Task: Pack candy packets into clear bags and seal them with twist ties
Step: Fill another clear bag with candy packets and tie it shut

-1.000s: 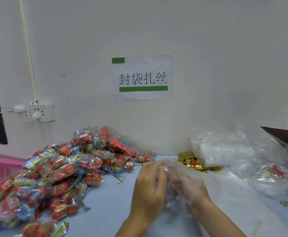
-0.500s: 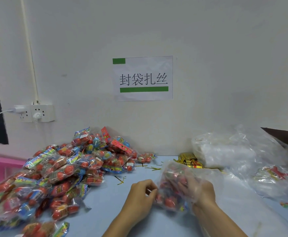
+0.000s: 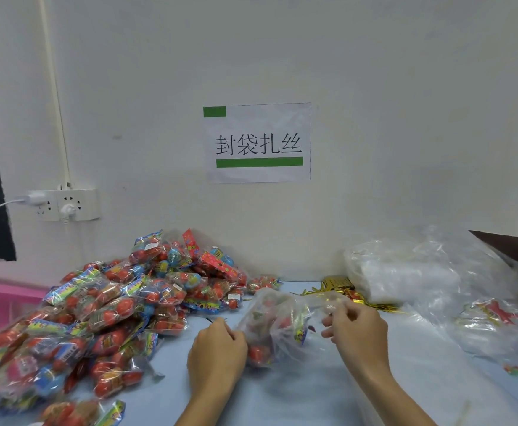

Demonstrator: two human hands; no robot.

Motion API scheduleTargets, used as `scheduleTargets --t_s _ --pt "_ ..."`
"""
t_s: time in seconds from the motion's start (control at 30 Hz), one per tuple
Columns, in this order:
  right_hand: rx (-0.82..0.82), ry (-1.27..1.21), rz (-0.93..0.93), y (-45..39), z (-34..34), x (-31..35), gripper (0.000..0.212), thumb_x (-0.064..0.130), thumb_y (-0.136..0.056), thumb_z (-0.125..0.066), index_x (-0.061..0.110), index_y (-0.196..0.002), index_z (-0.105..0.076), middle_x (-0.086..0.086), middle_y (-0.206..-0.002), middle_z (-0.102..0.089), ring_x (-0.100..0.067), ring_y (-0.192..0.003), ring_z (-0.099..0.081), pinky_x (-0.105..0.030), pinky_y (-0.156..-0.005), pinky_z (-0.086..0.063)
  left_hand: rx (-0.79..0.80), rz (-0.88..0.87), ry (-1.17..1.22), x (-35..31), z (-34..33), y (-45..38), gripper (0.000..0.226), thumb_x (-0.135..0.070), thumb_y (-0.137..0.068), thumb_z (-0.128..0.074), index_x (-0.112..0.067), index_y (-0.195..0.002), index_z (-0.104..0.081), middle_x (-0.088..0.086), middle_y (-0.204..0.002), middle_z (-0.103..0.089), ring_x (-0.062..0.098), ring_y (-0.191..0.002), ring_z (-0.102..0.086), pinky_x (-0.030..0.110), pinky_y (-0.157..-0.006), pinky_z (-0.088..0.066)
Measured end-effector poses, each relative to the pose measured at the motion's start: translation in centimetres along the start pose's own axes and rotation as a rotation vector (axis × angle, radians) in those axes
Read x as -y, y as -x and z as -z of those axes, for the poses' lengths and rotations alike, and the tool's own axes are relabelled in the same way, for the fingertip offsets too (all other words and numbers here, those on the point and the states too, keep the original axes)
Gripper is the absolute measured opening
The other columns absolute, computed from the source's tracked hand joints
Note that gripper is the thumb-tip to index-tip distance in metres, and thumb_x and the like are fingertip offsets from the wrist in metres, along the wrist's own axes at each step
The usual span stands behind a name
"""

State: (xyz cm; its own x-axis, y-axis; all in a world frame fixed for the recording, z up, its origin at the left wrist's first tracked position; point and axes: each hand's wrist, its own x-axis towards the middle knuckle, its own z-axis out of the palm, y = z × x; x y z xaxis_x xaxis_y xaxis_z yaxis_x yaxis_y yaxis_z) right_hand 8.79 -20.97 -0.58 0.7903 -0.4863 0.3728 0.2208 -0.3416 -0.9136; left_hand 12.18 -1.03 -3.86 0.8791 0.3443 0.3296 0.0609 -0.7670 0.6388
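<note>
Since half a second ago the two hands have drawn apart: the left hand (image 3: 217, 352) sits lower and leftward, and the right hand (image 3: 354, 333) has slid to the right, stretching the bag's mouth sideways where before both hands met at its neck.

Far left of the fingers stands one pink plastic crate (image 3: 2, 298), and on the wall above it one white double power socket (image 3: 67, 205) with two plugs in it. Beside the left hand's knuckles spreads one big heap of red-and-blue candy packets (image 3: 107, 318), too many and too tangled to count. The left hand's fingers are curled tight, pinching the near edge of the single clear plastic bag holding candy packets (image 3: 274, 327), which lies on the pale blue tabletop (image 3: 313, 395) between the two hands. The right hand's fingers are curled narrow, pinching the bag's far end just above its thumb. On the wall above hangs one white paper sign with green bars (image 3: 257, 142). Beyond the right fingertips lies one bundle of gold twist ties (image 3: 340, 285), uncountable, and further right one loose mound of empty clear bags (image 3: 430, 278)
</note>
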Motion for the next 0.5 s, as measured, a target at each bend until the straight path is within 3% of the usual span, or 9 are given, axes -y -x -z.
scheduleTargets --t_s 0.17,0.23,0.3,0.37,0.5 --pt "-0.160 0.012 0.036 -0.1 0.5 -0.7 0.029 0.015 -0.079 -0.048 -0.004 -0.059 -0.058 -0.020 -0.055 -0.057 -0.025 -0.050 -0.045 -0.029 -0.051 -0.033 -0.027 -0.040 -0.038 0.2 -0.1 -0.2 0.014 -0.027 -0.088 -0.047 -0.019 -0.078 -0.052 -0.001 -0.081 -0.061 0.022 -0.082 -0.058 0.034 -0.071 -0.050" --pt "-0.188 0.073 0.008 -0.5 0.9 -1.0 0.021 0.006 -0.083 -0.050 0.003 -0.063 -0.056 -0.013 -0.056 -0.056 -0.025 -0.055 -0.045 -0.032 -0.054 -0.033 -0.039 -0.049 -0.053 0.3 0.0 -0.3 0.014 -0.027 -0.088 -0.047 -0.019 -0.079 -0.053 -0.002 -0.081 -0.060 0.021 -0.083 -0.057 0.034 -0.073 -0.051" --pt "-0.076 0.140 -0.047 -0.7 1.2 -1.1 0.016 0.004 -0.082 -0.054 0.018 -0.079 -0.058 -0.003 -0.075 -0.061 -0.023 -0.069 -0.054 -0.033 -0.059 -0.038 -0.049 -0.040 -0.058 0.4 0.2 -0.4 0.013 -0.027 -0.089 -0.046 -0.019 -0.082 -0.054 -0.002 -0.083 -0.059 0.021 -0.084 -0.056 0.035 -0.075 -0.051" --pt "0.127 0.245 -0.094 -0.9 1.3 -1.3 0.026 0.006 -0.080 -0.057 0.024 -0.099 -0.054 0.000 -0.094 -0.057 -0.019 -0.082 -0.056 -0.033 -0.067 -0.041 -0.052 -0.013 -0.064 0.7 0.5 -0.6 0.015 -0.028 -0.089 -0.045 -0.019 -0.087 -0.057 0.000 -0.088 -0.061 0.022 -0.087 -0.057 0.035 -0.077 -0.051" --pt "0.372 0.428 -0.107 -0.8 1.1 -1.7 0.031 0.024 -0.085 -0.056 0.026 -0.113 -0.044 0.003 -0.090 -0.059 -0.015 -0.080 -0.060 -0.029 -0.062 -0.042 -0.031 0.030 -0.083 1.2 0.7 -1.1 0.018 -0.030 -0.088 -0.045 -0.018 -0.088 -0.058 0.002 -0.093 -0.064 0.024 -0.090 -0.059 0.036 -0.081 -0.051"
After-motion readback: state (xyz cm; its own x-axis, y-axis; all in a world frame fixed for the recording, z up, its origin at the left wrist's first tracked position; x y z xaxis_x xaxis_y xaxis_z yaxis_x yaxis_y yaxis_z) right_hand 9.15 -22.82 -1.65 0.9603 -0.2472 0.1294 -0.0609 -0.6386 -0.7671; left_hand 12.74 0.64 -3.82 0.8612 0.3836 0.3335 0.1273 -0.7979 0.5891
